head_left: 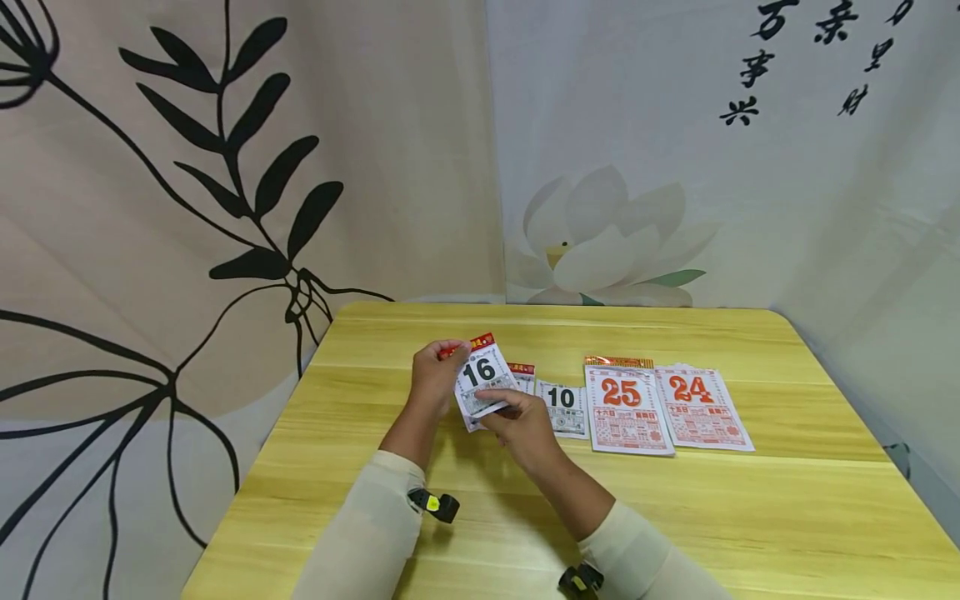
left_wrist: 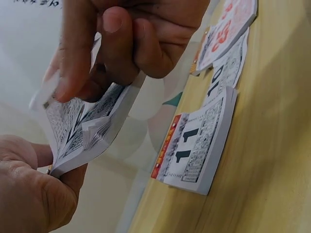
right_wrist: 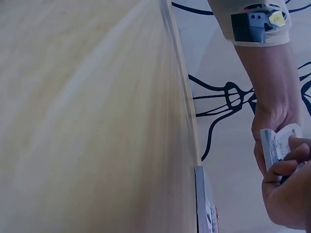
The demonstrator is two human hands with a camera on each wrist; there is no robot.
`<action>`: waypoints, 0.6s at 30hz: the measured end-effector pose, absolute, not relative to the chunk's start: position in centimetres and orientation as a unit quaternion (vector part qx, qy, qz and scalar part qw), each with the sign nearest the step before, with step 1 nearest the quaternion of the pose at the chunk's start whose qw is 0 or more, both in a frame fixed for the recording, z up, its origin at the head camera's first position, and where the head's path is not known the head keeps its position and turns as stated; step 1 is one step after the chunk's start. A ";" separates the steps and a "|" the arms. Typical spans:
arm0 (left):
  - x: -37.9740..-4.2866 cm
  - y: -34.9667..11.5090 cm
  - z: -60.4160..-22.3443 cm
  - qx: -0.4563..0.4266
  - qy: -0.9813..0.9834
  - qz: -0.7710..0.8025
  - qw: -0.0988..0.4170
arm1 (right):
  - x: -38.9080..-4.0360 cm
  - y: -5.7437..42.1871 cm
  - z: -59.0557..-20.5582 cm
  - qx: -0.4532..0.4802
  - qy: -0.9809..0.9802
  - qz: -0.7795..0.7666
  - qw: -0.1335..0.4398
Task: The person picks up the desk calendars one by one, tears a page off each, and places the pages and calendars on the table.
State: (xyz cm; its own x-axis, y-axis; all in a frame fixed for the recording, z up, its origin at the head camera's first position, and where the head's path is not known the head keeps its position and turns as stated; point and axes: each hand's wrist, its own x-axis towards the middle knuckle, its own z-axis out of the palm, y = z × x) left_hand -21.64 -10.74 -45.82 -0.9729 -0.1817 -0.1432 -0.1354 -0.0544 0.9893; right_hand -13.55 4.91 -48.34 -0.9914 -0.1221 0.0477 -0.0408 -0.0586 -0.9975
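A small tear-off calendar pad (head_left: 483, 375) with a red header shows a black 16 in the head view. My left hand (head_left: 433, 379) grips it by the header end, thumb on top. At the lower edge my right hand (head_left: 525, 425) pinches a page. From the left wrist view, that page (left_wrist: 57, 114) is bent up from the thick stack, and the lower sheets fan at one corner. Both hands hold the pad above the table. Just beyond it lies another small pad (left_wrist: 189, 145) marked 11, mostly hidden in the head view.
To the right on the wooden table (head_left: 712, 517) lie a small pad (head_left: 564, 404) with a black 10 and two larger pads with red numbers, a 25 (head_left: 622, 398) and a 24 (head_left: 693, 396). Printed cloth (head_left: 420, 167) hangs behind the table.
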 end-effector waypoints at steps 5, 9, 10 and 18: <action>-21.6 -10.3 -45.9 0.117 -0.691 -0.713 0.019 | -13.6 4.6 -48.4 -0.057 0.673 -0.737 0.030; -21.6 -10.1 -46.0 0.119 -0.687 -0.716 0.015 | -13.5 4.5 -48.3 -0.054 0.675 -0.735 0.029; -21.7 -10.0 -46.0 0.119 -0.686 -0.717 0.014 | -13.4 4.5 -48.2 -0.052 0.675 -0.736 0.030; -21.8 -10.0 -46.0 0.126 -0.676 -0.726 0.000 | -13.4 4.7 -48.0 -0.052 0.669 -0.741 0.033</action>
